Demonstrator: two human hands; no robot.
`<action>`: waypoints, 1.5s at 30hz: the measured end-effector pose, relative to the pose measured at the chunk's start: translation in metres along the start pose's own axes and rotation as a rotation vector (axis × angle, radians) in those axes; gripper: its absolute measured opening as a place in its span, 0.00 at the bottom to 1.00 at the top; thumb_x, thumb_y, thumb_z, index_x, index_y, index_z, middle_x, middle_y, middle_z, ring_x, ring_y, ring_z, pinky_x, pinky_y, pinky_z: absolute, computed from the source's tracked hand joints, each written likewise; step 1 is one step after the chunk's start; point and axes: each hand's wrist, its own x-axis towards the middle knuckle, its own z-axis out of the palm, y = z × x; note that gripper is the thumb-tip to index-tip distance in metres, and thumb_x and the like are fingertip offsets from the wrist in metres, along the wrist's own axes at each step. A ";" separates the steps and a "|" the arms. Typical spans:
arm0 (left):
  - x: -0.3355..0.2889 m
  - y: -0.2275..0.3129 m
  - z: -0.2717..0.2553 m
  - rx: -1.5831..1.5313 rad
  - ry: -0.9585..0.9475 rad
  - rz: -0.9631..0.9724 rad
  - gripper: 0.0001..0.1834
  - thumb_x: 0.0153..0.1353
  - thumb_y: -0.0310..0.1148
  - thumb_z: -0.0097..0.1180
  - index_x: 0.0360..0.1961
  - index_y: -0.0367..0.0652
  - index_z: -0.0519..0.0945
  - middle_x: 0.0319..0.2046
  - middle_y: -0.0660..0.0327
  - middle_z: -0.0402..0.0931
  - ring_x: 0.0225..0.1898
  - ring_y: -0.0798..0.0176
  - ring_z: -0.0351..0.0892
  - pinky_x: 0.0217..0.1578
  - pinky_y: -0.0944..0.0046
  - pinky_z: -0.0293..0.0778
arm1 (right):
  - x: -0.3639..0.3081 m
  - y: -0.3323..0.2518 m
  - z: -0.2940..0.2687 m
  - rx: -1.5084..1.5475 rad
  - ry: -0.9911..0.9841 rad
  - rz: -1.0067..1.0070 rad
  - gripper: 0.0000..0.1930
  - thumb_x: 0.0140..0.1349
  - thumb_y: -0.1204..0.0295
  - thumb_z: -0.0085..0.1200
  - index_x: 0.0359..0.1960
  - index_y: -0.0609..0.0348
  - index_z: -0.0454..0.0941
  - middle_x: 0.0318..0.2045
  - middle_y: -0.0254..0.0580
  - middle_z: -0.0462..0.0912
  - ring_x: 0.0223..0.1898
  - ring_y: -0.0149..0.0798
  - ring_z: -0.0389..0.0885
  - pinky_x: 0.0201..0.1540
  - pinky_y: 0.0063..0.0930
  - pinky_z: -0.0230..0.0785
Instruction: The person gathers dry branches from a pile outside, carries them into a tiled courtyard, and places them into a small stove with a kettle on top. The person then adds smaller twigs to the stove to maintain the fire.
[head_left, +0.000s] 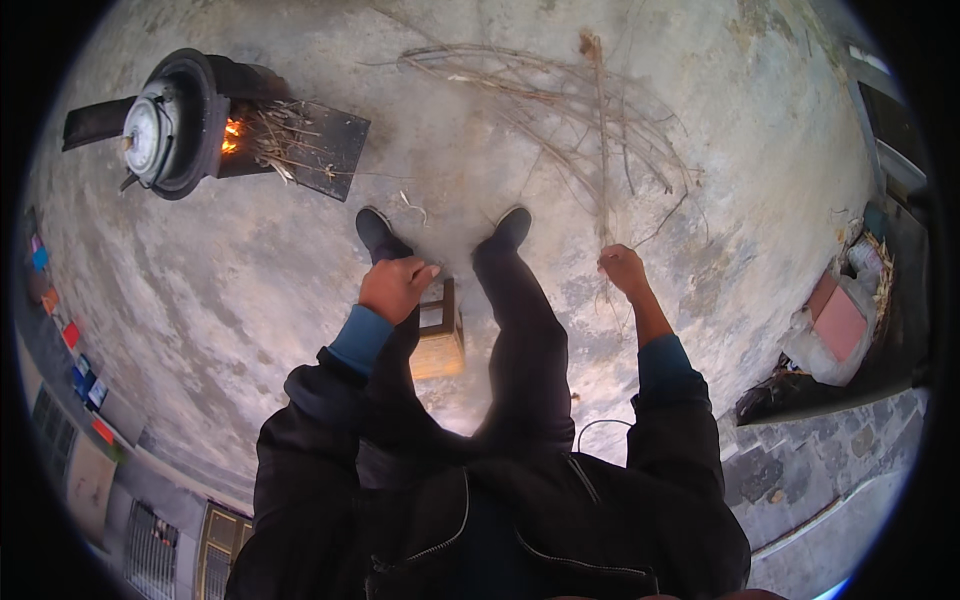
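My right hand (624, 268) is closed around the thin near end of a long dry branch (600, 130), which stretches away from me across the concrete floor. More thin branches (540, 90) lie loose around its far part. Over my left knee my left hand (393, 288) is closed, and what its fingers hold, if anything, is too small to make out. Far left stands a round stove (205, 165) with a lidded metal kettle (150, 135) on top. Flames (231, 137) burn in its mouth, where a bundle of twigs (285, 135) sticks out.
A dark metal plate (343, 150) juts from the stove under the twigs. Between my legs is a small wooden stool (437, 350). At the right, a plastic bag (835, 345) with a pink box (838, 325) lies beside brushwood. A stone ledge (810, 465) runs behind it.
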 end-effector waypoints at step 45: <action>0.079 0.070 -0.004 0.740 0.581 0.966 0.31 0.57 0.50 0.75 0.57 0.44 0.84 0.57 0.51 0.82 0.60 0.47 0.78 0.64 0.47 0.68 | -0.103 -0.033 0.060 -0.226 1.268 -1.021 0.12 0.58 0.71 0.69 0.45 0.48 0.86 0.40 0.34 0.78 0.48 0.42 0.77 0.51 0.40 0.61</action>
